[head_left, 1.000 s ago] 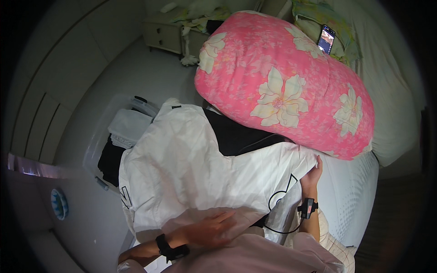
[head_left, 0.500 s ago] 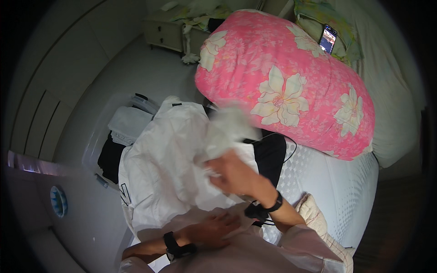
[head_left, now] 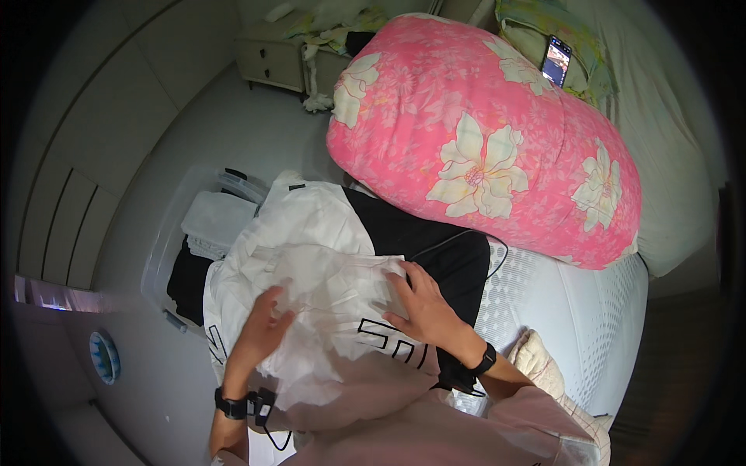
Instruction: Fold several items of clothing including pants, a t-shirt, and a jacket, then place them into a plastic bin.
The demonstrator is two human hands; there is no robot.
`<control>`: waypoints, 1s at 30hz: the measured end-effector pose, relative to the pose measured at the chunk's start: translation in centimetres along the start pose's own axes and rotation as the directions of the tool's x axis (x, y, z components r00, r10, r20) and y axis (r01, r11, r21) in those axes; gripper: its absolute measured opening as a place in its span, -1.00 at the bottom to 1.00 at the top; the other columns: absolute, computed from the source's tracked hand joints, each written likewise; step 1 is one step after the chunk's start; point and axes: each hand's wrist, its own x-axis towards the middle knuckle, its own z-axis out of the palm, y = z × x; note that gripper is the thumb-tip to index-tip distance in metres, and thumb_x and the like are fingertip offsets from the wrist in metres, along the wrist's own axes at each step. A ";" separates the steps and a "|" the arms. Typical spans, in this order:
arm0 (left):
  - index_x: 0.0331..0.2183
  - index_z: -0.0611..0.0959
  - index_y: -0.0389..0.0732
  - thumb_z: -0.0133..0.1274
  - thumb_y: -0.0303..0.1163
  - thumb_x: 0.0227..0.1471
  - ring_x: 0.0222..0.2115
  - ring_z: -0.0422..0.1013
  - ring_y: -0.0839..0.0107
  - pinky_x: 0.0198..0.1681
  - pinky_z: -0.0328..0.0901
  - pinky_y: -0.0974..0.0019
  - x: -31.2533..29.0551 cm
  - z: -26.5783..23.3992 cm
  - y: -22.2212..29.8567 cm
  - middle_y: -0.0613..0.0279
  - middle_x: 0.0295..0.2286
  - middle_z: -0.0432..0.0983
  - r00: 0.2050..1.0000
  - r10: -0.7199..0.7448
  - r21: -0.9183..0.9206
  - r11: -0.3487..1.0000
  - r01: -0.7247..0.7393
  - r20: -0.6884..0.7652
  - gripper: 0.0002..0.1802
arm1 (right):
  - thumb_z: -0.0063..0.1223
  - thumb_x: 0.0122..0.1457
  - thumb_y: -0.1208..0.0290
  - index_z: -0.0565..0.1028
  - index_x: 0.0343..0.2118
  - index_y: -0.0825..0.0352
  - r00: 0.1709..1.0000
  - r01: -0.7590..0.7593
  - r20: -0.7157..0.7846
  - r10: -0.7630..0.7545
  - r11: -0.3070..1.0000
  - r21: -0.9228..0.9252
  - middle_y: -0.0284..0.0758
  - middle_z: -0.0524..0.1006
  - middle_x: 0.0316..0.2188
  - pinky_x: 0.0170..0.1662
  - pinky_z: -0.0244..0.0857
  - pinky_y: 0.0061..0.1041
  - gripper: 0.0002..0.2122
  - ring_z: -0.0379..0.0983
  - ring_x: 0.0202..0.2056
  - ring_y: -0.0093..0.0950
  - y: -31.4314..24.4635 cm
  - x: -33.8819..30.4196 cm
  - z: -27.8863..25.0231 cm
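A white garment (head_left: 326,299) with black outlined print lies across the bed in front of me, its upper part folded down in loose layers. My left hand (head_left: 268,330) is over its left side, fingers apart and slightly curled, blurred at the tips. On the right, my right hand (head_left: 427,307) rests with spread fingers by the folded edge and its corner. Neither hand visibly grips the cloth. Beneath and to the right of the white garment lies a black cloth (head_left: 412,225).
A bulky pink floral quilt (head_left: 478,140) fills the far side of the bed, with a lit phone (head_left: 556,60) on top. Left of the bed, a clear plastic bin (head_left: 159,283) holds folded grey (head_left: 220,221) and black clothes. A black cable (head_left: 503,252) crosses the mattress.
The blurred white cloth by my right hand now lies spread over the garment. My left hand has moved up and left; my right hand has shifted right and opened out.
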 end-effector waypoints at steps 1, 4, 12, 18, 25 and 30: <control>0.11 0.30 -0.27 0.07 -0.39 0.09 -0.13 0.37 0.26 -0.15 0.33 0.33 1.0 -0.5 -1.1 0.04 0.04 0.28 0.998 -0.028 -0.043 0.999 0.026 -0.048 -0.44 | 0.17 0.07 0.26 0.17 0.15 0.39 1.000 -0.003 -0.004 0.003 1.000 -0.003 0.10 0.08 0.15 0.20 0.05 -0.13 -0.37 0.11 0.16 0.06 0.1 -0.7 0.3; 0.15 0.27 -0.21 0.07 -0.41 0.07 -0.23 0.40 0.39 -0.27 0.36 0.39 3.2 -1.3 -1.3 0.05 0.01 0.28 0.975 -0.186 -0.296 0.931 0.214 0.121 -0.38 | 0.08 0.16 0.19 0.09 0.20 0.40 0.977 -0.212 0.102 0.190 0.930 0.301 0.11 0.08 0.15 0.09 0.26 -0.25 -0.36 0.20 0.09 0.09 0.6 -1.9 1.3; -0.03 0.41 -0.19 0.14 -0.44 -0.05 -0.36 0.30 0.46 -0.38 0.26 0.42 6.2 -0.7 -7.9 0.12 -0.21 0.28 0.933 -0.257 -0.302 0.937 0.176 -0.254 -0.50 | 0.04 0.19 0.29 0.01 0.24 0.39 0.982 -0.117 -0.078 0.172 0.879 0.462 0.10 0.18 0.11 -0.01 0.31 -0.36 -0.36 0.30 0.06 -0.04 2.0 -1.5 4.3; 0.05 0.35 -0.27 0.15 -0.46 -0.01 -0.41 0.30 0.54 -0.37 0.29 0.47 6.3 -2.6 -11.6 0.19 -0.28 0.38 0.826 0.017 0.110 0.992 0.054 -0.564 -0.42 | 0.04 0.19 0.37 -0.02 0.27 0.35 0.967 -0.201 -0.017 0.255 0.797 0.569 0.09 0.21 0.13 -0.23 0.38 -0.45 -0.35 0.44 -0.16 -0.22 2.1 -0.9 4.0; 0.02 0.39 -0.35 0.15 -0.51 -0.01 -0.57 0.27 0.57 -0.52 0.21 0.51 7.3 -2.7 -9.1 0.27 -0.47 0.46 0.892 -0.108 -0.258 0.966 -0.009 -0.438 -0.46 | 0.01 0.20 0.32 0.04 0.27 0.26 0.971 -0.237 0.102 0.216 0.817 0.526 0.10 0.23 0.13 -0.12 0.36 -0.38 -0.39 0.44 -0.12 -0.18 1.9 -0.6 3.9; 0.04 0.40 -0.27 0.15 -0.48 0.00 -0.54 0.28 0.64 -0.50 0.19 0.55 8.5 -3.4 -8.9 0.40 -0.55 0.40 0.934 -0.047 -0.118 0.993 0.006 -0.354 -0.46 | -0.02 0.22 0.27 0.10 0.26 0.19 0.912 -0.394 0.302 0.277 0.791 0.467 0.03 0.30 0.08 0.05 0.25 -0.31 -0.44 0.41 -0.07 -0.12 1.4 -0.6 3.9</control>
